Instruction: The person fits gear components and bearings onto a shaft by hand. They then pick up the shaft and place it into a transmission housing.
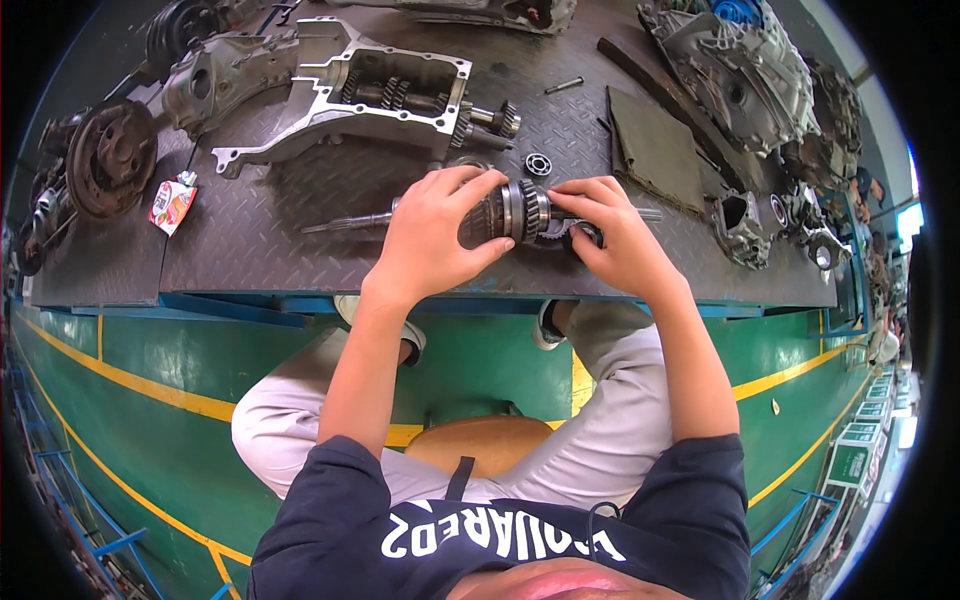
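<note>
A gear shaft (527, 208) lies crosswise near the front edge of the table, its thin splined end (345, 222) sticking out to the left. My left hand (425, 235) is closed over the gears left of the middle, fingers on the far side and thumb on the near side. From the right, my right hand (625, 240) grips the shaft beside the large toothed gear, and a dark ring shows by its thumb. The palms hide parts of the shaft. Just beyond the gears lies a loose ball bearing (538, 164).
An opened gearbox housing (395, 122) with gears inside stands far left of centre. A bolt (564, 86), a brown cloth or board (655, 150) and a large metal casing (745, 85) lie beyond and right. A rusty drum (112, 160) and a small red-white packet (173, 204) are at left.
</note>
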{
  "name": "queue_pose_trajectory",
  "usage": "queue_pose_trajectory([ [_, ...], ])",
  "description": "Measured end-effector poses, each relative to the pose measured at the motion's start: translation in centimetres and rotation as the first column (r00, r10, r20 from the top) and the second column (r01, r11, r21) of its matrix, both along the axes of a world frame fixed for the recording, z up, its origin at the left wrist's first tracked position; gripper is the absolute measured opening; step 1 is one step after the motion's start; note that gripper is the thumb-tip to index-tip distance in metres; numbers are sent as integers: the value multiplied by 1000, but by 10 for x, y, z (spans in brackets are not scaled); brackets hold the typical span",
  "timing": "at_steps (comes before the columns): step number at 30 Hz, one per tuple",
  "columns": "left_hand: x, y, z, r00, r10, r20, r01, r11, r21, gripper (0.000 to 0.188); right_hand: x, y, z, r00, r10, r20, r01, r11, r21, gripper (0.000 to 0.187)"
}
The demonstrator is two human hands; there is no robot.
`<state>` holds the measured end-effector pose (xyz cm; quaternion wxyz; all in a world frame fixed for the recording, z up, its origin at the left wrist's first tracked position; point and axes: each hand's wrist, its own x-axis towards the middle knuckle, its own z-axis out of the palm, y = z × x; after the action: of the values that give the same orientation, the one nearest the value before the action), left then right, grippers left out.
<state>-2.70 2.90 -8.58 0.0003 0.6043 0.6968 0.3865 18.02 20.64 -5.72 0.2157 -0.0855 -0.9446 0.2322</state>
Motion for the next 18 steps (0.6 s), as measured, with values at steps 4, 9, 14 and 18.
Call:
queue_pose_trajectory([
  [4, -1, -2, -1, 1000, 8, -15, -8, 1000, 9, 66, 3, 8, 9, 995, 80, 53, -81, 996, 32, 48],
  [9, -1, -1, -1, 1000, -5, 8, 5, 1000, 6, 64, 3, -1, 15, 999, -7, 34, 8, 999, -41, 52],
  [14, -2, 0, -5, 1000, -1, 2, 1, 999, 50, 63, -7, -11, 3, 1000, 13, -19, -13, 1000, -3, 54],
  [18, -2, 0, -7, 1000, 0, 5, 0, 998, 61, 64, 0, 8, 11, 998, 34, 52, -37, 998, 49, 51],
])
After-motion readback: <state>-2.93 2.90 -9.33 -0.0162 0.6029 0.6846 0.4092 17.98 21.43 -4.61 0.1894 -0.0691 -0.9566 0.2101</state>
